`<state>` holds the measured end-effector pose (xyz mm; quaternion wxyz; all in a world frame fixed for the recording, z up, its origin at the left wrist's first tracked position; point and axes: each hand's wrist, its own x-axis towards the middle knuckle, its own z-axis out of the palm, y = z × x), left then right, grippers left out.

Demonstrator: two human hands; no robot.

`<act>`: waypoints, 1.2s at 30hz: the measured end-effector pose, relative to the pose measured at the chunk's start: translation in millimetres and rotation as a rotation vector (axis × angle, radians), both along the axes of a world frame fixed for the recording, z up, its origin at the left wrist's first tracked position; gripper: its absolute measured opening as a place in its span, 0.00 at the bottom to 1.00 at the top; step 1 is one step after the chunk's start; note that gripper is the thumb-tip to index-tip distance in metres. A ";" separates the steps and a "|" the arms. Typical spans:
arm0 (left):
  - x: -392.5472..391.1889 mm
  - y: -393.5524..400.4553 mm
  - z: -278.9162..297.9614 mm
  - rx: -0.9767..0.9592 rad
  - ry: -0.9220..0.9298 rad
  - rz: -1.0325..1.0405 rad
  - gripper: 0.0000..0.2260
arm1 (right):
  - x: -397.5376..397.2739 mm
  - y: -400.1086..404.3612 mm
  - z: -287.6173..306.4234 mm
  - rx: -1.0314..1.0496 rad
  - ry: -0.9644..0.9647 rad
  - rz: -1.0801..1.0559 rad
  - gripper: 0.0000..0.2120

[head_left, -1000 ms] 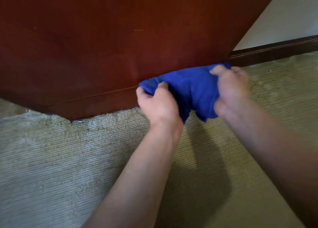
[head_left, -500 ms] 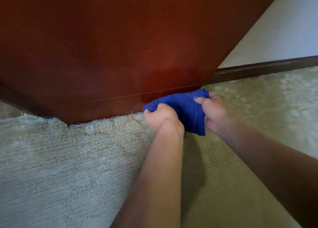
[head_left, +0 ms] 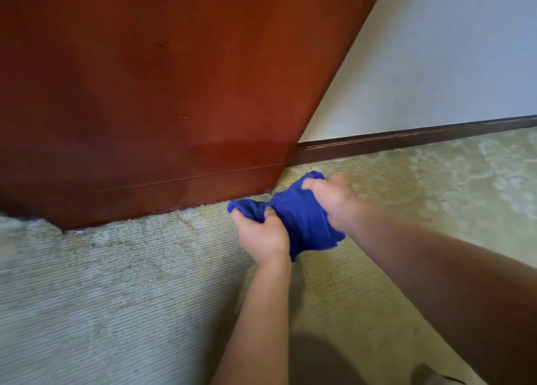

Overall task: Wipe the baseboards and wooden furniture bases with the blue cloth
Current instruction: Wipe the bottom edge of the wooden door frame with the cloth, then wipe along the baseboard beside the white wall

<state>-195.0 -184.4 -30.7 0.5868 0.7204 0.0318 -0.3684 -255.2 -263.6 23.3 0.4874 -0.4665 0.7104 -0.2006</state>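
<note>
Presently: both hands grip the blue cloth (head_left: 302, 219).
Left hand (head_left: 261, 233) and right hand (head_left: 331, 198) bunch it over carpet (head_left: 116, 297), beside the wooden furniture base (head_left: 174, 193).

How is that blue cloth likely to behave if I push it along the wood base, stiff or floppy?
Probably floppy: the blue cloth bunches and creases between the left hand and right hand, and its loose edge hangs down. It looks light, since it is held by its ends alone. Pushed along the wooden furniture base, it would likely crumple rather than slide flat.
</note>
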 end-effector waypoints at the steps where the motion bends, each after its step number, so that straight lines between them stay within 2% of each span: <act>1: 2.5 -2.1 -9.3 -0.007 -0.011 0.006 0.17 | 1.9 -2.9 -12.8 0.028 -0.055 -0.039 0.08; 4: 10.0 -10.0 -32.3 -0.048 0.015 0.040 0.17 | 4.0 -14.1 -46.0 0.068 -0.138 -0.061 0.09; 8: -6.3 -18.0 -38.5 0.011 -0.027 0.075 0.16 | -1.9 -34.9 -73.1 0.054 -0.159 -0.031 0.05; 13: -29.7 -53.6 -26.3 0.026 0.051 0.045 0.12 | -8.9 -69.1 -80.7 0.019 -0.114 -0.071 0.14; 16: -40.9 -71.9 -19.3 -0.003 0.130 0.054 0.11 | -11.0 -79.8 -94.2 0.097 -0.145 0.114 0.15; 19: -50.7 -75.2 -26.0 -0.118 0.201 0.124 0.10 | -18.9 -87.2 -100.0 0.136 -0.199 0.233 0.13; 23: -73.0 -70.1 -45.7 -0.026 0.137 0.082 0.10 | -30.3 -99.5 -96.2 0.161 -0.180 0.275 0.16; 28: -72.3 -68.1 -57.9 0.105 0.028 0.030 0.07 | -21.8 -103.2 -105.9 0.141 -0.164 0.341 0.15; 30: -71.9 -68.7 -62.1 0.086 0.029 0.036 0.09 | -22.1 -104.8 -110.5 0.168 -0.190 0.329 0.16; 34: -74.7 -66.4 -74.2 0.048 0.032 0.084 0.22 | -26.4 -115.1 -120.3 0.235 -0.305 0.336 0.10; 36: -73.9 -66.5 -72.8 0.049 0.038 0.083 0.24 | -26.6 -121.0 -121.7 0.233 -0.354 0.282 0.13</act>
